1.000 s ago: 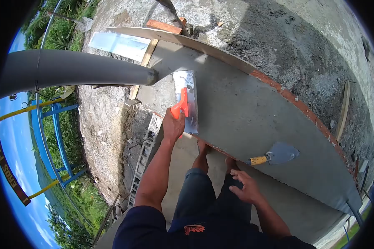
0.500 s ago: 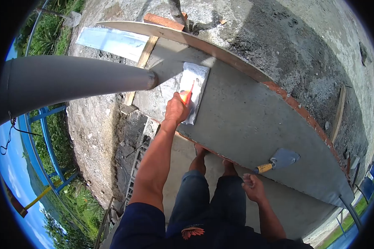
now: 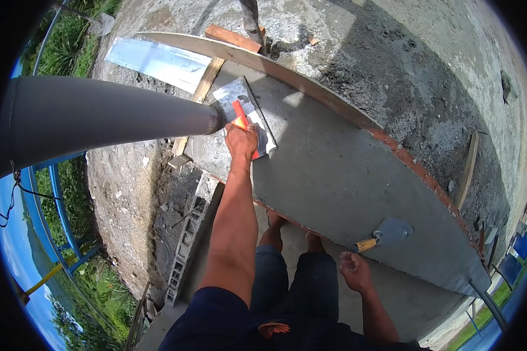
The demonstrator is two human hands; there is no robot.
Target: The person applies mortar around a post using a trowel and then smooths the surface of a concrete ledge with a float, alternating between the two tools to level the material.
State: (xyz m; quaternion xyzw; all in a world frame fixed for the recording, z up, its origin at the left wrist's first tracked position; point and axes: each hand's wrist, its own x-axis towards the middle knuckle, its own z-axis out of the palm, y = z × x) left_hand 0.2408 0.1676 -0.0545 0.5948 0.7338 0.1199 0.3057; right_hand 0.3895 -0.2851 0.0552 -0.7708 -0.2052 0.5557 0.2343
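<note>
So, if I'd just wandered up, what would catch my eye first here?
Probably the thick grey pole jutting in from the picture's left edge, its end at the grey slab. Next might be the flat trowel with a bright red handle, gripped in the left hand beside that end. Lower right, a yellow-handled trowel lies on the slab near the right hand.

A smooth grey concrete slab (image 3: 322, 169), curved along its far side, carries a broad float with a red handle (image 3: 249, 111) near the base of a grey column (image 3: 117, 111). A pointed trowel (image 3: 392, 233) lies farther right, its yellow handle reaching the near edge. A wooden strip (image 3: 208, 79) crosses the left end.
</note>
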